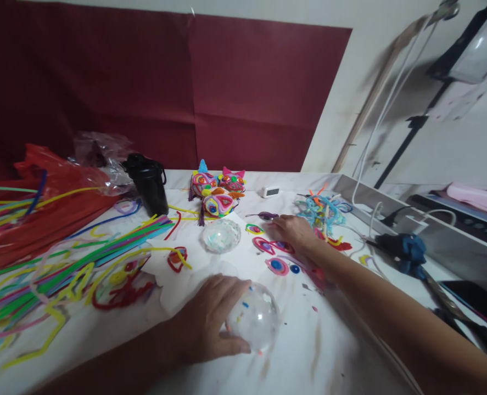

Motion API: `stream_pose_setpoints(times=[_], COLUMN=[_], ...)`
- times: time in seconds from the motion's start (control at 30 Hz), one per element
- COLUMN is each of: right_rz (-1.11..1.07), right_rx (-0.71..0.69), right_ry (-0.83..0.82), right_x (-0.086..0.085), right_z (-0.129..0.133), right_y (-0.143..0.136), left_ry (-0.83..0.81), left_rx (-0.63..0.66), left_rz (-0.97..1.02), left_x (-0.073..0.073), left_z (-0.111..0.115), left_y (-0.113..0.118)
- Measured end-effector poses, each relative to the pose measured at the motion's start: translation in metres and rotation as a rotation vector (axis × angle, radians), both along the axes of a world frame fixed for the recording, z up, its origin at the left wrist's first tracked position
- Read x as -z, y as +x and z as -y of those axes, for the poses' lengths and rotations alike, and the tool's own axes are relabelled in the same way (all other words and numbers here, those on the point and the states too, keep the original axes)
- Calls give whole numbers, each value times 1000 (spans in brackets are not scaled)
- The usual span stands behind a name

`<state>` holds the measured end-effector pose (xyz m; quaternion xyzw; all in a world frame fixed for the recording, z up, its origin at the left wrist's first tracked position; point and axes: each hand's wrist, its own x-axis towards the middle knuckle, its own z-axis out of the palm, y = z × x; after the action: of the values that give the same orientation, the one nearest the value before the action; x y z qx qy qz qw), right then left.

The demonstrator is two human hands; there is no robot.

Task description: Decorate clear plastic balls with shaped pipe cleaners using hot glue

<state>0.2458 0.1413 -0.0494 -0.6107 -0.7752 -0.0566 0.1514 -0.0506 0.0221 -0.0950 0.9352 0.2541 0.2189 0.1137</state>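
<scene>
My left hand [214,318] curves around a clear plastic ball half [257,318] with a few coloured specks on it, low at the table's middle. Farther off, my right hand [292,233] reaches down with its fingers drawn together beside a small dark purple piece [263,215]; what lies under the fingertips is hidden. Around it lie flat coiled pipe-cleaner shapes: a yellow-green ring [253,229], a pink-and-purple eye shape [263,245], and a pink coil with a blue centre [276,266]. Another clear dome [220,236] rests on white paper.
Loose pipe cleaners [90,274] cover the left, near a red plastic bag [54,203] and a black bottle [147,184]. Decorated colourful figures [217,189] and a small white digital display [271,191] stand at the back. Scissors [444,299] and blue pipe-cleaner scraps [321,211] lie right.
</scene>
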Motion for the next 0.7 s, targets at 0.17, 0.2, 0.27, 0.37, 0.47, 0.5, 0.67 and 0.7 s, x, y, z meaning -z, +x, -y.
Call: stream_pose_setpoints(times=[0.17, 0.2, 0.27, 0.37, 0.47, 0.5, 0.67, 0.7], right_rz=[-330, -406, -544, -745, -1035, -1152, -1496, -1527], right_rx=[-45, -52, -75, -99, -66, -51, -29, -36], right_ry=[143, 161, 176, 180, 136, 89, -94, -96], right_x=[-3, -3, -3, -6, -14, -18, -34, -34], right_z=[23, 28, 40, 59, 81, 89, 129, 136], right_y=[3, 3, 1, -5, -13, -16, -40, -47], left_ry=[2, 3, 0, -16, -58, -84, -213, -237], left_rx=[10, 15, 16, 7, -10, -32, -145, -157], left_rz=[1, 0, -2, 4, 31, 47, 207, 253], left_x=[-4, -5, -7, -6, -5, -6, -23, -27], left_z=[1, 1, 0, -1, -2, -1, 1, 1], left_y=[1, 2, 2, 1, -1, -1, 2, 3])
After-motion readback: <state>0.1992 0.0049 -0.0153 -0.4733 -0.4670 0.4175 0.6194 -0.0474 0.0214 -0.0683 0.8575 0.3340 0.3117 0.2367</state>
